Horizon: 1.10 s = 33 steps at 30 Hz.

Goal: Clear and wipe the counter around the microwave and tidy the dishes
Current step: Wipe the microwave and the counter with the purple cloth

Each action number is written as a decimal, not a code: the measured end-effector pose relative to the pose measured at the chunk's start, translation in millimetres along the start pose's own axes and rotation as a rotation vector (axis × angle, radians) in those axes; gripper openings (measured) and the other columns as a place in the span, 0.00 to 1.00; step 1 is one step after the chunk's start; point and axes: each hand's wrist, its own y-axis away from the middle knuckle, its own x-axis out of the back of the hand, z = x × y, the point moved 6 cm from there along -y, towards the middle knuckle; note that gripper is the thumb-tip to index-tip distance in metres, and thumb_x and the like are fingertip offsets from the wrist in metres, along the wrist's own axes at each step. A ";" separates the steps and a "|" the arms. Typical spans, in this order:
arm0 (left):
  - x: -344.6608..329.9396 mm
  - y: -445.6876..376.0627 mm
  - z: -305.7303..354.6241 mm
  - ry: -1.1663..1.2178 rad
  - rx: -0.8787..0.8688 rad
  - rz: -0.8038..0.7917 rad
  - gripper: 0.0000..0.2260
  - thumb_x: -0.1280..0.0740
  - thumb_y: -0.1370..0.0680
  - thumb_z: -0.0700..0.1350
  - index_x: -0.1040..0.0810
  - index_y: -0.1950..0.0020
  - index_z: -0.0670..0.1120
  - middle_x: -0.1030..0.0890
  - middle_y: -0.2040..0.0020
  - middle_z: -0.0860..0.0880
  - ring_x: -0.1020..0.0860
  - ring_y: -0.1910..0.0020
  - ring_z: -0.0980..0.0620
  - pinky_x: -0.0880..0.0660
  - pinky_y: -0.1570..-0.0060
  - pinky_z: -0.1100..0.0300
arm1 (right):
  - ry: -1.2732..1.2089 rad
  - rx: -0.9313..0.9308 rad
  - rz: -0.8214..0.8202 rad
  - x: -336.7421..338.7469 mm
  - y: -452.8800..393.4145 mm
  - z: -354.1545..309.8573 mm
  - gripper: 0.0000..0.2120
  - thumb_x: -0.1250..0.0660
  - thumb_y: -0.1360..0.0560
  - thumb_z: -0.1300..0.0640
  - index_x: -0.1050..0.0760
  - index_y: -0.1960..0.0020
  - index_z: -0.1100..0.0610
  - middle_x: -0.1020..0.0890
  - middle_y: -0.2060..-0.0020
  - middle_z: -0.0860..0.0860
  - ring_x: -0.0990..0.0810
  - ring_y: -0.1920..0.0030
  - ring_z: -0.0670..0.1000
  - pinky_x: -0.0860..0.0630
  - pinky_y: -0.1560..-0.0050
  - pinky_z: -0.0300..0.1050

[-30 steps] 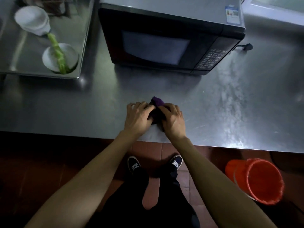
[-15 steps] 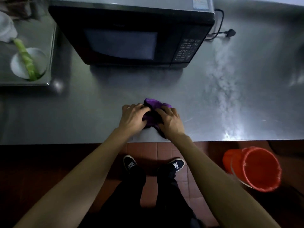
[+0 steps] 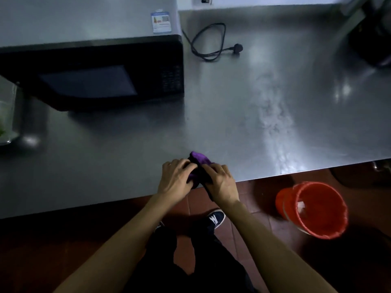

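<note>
A person's left hand (image 3: pixel 176 178) and right hand (image 3: pixel 220 182) both clutch a bunched purple cloth (image 3: pixel 200 160) at the steel counter (image 3: pixel 110 149) edge, seemingly folding it to wipe | microwave (image 3: pixel 101 75) beyond the left hand | red bucket (image 3: pixel 313 210) on the floor, right of the hands, holds a pale scrap

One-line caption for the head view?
Both hands, left and right, bunch a purple cloth at the steel counter edge.
</note>
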 end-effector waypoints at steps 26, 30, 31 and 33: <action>-19.9 -162.9 229.4 0.099 -0.339 0.059 0.20 0.24 0.33 0.41 0.19 0.42 0.53 0.17 0.47 0.53 0.21 0.48 0.48 0.31 0.47 0.49 | -0.087 -0.185 0.303 170.5 22.4 207.7 0.22 0.31 0.28 0.59 0.24 0.34 0.52 0.19 0.45 0.53 0.24 0.49 0.58 0.22 0.57 0.54; -25.8 -196.7 243.7 0.144 -0.341 0.052 0.21 0.24 0.33 0.41 0.19 0.41 0.54 0.17 0.47 0.54 0.21 0.49 0.49 0.31 0.47 0.49 | -0.047 -0.196 0.309 190.1 2.9 230.6 0.22 0.30 0.27 0.61 0.24 0.34 0.52 0.19 0.45 0.53 0.24 0.48 0.59 0.22 0.56 0.56; -26.7 -204.9 246.6 0.156 -0.331 0.047 0.21 0.25 0.33 0.41 0.19 0.42 0.54 0.17 0.47 0.54 0.21 0.49 0.49 0.31 0.47 0.49 | -0.033 -0.202 0.314 195.9 -1.9 234.6 0.22 0.30 0.27 0.61 0.23 0.34 0.52 0.19 0.45 0.53 0.23 0.48 0.59 0.21 0.57 0.55; -30.0 -219.4 250.9 0.185 -0.318 0.058 0.21 0.25 0.33 0.41 0.19 0.42 0.54 0.17 0.47 0.55 0.20 0.50 0.49 0.31 0.47 0.49 | -0.011 -0.214 0.326 205.9 -9.3 243.2 0.21 0.30 0.27 0.62 0.23 0.34 0.52 0.18 0.46 0.53 0.23 0.49 0.59 0.22 0.59 0.53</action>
